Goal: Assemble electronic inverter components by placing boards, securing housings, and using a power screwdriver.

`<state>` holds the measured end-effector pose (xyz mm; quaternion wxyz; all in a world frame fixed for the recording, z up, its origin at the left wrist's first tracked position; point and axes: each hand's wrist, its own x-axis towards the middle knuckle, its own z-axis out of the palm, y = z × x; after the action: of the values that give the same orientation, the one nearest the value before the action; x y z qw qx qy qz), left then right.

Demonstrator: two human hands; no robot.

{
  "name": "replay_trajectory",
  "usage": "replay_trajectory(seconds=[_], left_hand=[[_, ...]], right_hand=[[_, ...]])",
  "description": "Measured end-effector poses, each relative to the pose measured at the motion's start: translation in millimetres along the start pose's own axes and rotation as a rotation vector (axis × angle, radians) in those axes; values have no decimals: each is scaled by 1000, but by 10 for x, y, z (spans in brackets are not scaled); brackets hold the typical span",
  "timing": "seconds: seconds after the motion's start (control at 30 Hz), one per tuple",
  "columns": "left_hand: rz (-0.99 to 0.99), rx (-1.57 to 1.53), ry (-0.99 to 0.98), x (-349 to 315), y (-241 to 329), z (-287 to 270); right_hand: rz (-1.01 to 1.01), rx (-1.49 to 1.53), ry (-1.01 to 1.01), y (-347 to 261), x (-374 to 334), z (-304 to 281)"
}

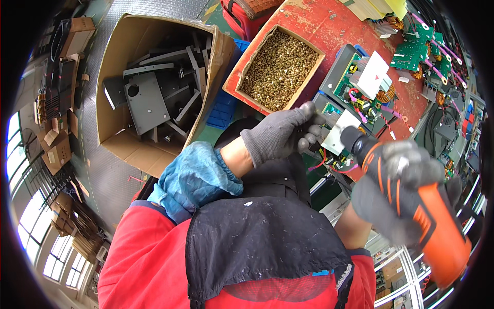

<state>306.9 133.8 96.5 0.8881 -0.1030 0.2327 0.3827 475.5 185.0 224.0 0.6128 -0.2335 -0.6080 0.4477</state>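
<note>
My right hand [393, 170], in a grey glove, is wrapped round an orange and black power screwdriver [437, 226], somewhat blurred. Its dark nose points left, close to a white plate [340, 133] on an electronic unit with coloured wires. Also gloved in grey, my left hand [280, 133] hovers just left of that unit, its thumb and fingers drawn together. Whatever small thing it may pinch is hidden. Beyond the left hand, a shallow cardboard box [309, 78] holds a heap of small brass-coloured fasteners [280, 67].
The red worktop [337, 26] is scuffed. A second unit with a white plate [370, 74] lies farther back, near green circuit boards [411, 51] with purple leads. At left, a large open carton [112, 64] contains grey metal brackets [146, 98]. A blue crate [221, 109] sits beside it.
</note>
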Motion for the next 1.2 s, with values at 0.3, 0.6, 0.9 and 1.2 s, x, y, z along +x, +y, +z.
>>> replay_trajectory(seconds=[0.3,0.6,0.9,1.2], left_hand=[[151,136,343,-32,19,-151],[142,190,407,-65,91,-139],[97,219,371,-11,41,-276],[100,159,284,32,-45,-273]], right_hand=[[56,-198,126,559,0,-95],[38,-233,133,637,-92,-95],[41,-260,-139,662,-115,-218],[121,-130,-52,664,-156,-168]])
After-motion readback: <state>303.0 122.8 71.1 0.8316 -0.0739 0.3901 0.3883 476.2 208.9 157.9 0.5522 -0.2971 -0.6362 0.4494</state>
